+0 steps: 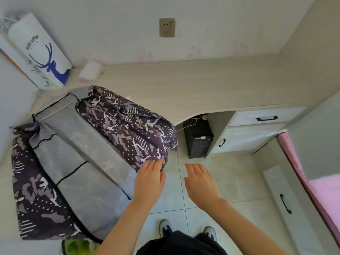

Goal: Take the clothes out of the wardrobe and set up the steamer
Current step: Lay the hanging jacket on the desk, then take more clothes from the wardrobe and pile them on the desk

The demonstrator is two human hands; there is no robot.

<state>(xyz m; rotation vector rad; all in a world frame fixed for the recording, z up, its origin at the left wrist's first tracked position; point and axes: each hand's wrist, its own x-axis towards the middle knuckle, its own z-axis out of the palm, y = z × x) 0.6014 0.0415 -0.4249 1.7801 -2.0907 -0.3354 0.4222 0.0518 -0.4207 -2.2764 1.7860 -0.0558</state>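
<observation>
A fabric wardrobe (pixel 73 162) stands at the left, grey with a dark purple patterned cover. Its patterned front flap (pixel 128 129) is rolled up and lies across the top. My left hand (pixel 150 181) reaches to the lower end of that flap, and its fingertips touch the cloth with fingers fairly straight. Just to the right, my right hand (pixel 199 183) hovers over the tiled floor with fingers relaxed, holding nothing. No clothes and no steamer show in this view.
A light wooden desk (pixel 211 89) runs along the far wall under a wall socket (pixel 167 27). A black computer tower (pixel 198 140) sits beneath it, beside drawers (pixel 257 129). A white paper bag with a blue deer (pixel 41 54) stands at the back left. A pink bed (pixel 323 192) is at the right.
</observation>
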